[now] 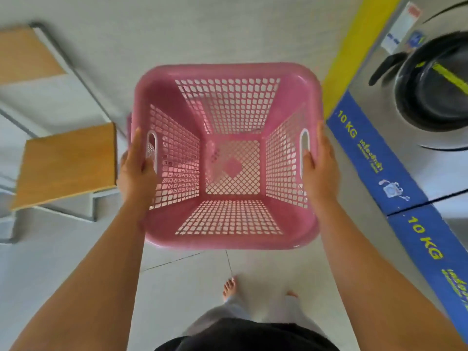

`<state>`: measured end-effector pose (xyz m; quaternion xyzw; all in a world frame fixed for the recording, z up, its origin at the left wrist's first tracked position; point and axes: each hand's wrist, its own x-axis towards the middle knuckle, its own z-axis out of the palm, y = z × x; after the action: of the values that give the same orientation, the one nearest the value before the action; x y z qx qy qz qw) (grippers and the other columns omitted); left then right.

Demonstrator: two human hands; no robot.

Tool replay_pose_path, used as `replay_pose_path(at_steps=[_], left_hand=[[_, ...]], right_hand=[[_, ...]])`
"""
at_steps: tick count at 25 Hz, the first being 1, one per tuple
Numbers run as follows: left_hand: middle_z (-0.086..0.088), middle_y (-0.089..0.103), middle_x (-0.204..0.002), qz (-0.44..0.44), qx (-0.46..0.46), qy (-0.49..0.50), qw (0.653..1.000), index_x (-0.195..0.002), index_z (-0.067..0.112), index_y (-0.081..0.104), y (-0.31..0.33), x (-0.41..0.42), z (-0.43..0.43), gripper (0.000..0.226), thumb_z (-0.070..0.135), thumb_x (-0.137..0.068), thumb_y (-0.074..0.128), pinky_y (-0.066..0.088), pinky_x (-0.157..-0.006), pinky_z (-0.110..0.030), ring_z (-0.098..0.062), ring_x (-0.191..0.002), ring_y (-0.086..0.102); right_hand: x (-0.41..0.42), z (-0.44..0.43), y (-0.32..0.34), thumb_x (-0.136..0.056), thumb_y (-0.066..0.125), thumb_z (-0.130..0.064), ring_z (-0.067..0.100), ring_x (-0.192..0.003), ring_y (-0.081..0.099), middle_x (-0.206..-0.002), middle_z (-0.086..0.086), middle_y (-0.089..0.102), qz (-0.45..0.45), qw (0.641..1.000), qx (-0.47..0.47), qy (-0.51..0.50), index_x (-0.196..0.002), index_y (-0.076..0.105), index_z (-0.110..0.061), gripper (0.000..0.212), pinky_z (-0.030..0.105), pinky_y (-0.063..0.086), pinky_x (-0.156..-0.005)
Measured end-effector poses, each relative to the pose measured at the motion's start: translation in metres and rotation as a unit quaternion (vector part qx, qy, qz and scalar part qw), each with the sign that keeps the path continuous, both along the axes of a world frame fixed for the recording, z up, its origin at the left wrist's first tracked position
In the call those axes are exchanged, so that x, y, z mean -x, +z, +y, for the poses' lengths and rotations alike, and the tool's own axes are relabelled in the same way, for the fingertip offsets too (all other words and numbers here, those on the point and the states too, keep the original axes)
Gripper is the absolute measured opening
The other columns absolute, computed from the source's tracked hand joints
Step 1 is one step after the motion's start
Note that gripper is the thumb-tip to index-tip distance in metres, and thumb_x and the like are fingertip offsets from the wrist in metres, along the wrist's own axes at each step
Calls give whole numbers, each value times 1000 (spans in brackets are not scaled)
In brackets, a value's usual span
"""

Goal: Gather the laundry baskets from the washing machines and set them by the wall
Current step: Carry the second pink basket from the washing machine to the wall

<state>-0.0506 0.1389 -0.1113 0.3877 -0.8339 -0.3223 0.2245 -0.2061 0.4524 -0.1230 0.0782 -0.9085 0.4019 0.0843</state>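
Note:
An empty pink plastic laundry basket (228,72) with lattice walls hangs in the air in front of me, above the pale tiled floor. My left hand (136,173) grips its left rim, fingers through the slot handle. On the opposite rim my right hand (320,168) holds the right slot handle the same way. The basket is level, its open top facing me. A second pink rim edge peeks out at the left side, behind my left hand.
Washing machines (435,92) with blue "10 KG" bands stand along the right, one round door nearest. A yellow strip (354,46) runs beside them. Wooden-topped metal benches (65,165) stand at the left. My bare feet (229,287) are on the floor below.

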Motion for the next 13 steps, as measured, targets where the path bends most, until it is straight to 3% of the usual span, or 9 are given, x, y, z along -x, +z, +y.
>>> replay_pose_path(at_steps=[2,5,7,9,11,13], left_hand=[[0,58,-131,20,2,59,998,-143,51,33,10,-9,-28,69,11,-88,47,38,-72,-26,-25,-104,61],[5,55,-135,75,30,116,990,-144,49,33,28,-16,-61,69,14,-86,48,44,-82,-31,-24,-112,58],[6,57,-127,108,56,148,981,-145,43,36,35,-16,-81,68,12,-86,47,42,-84,-26,-22,-109,57],[17,56,-117,121,77,174,974,-145,38,38,39,-12,-99,67,9,-86,47,34,-83,-12,-15,-109,53],[26,52,-106,116,83,183,973,-145,39,37,38,-5,-113,66,9,-87,47,33,-82,-13,-15,-109,53],[24,55,-109,102,75,179,976,-145,41,37,29,10,-134,66,9,-88,48,36,-83,-19,-16,-109,53]], right_hand=[[10,-41,17,-100,44,-26,10,-143,29,-159,-7,29,34,999,17,33,-153,22,-32,57,21,31,-104],[22,-92,33,-100,45,-19,13,-140,32,-158,3,30,67,995,39,57,-153,25,-24,57,-3,20,-94],[29,-123,36,-100,45,-15,17,-141,33,-158,8,29,73,992,60,78,-153,25,-17,57,-15,13,-87],[38,-152,32,-100,45,-14,17,-140,35,-158,9,30,74,990,78,94,-152,26,-13,56,-17,13,-82],[52,-177,25,-101,45,-16,8,-134,33,-158,8,31,66,989,77,105,-153,26,-15,55,-18,15,-80],[77,-203,11,-101,43,-19,4,-132,24,-158,4,30,54,989,71,122,-153,23,-21,56,-12,21,-83]])
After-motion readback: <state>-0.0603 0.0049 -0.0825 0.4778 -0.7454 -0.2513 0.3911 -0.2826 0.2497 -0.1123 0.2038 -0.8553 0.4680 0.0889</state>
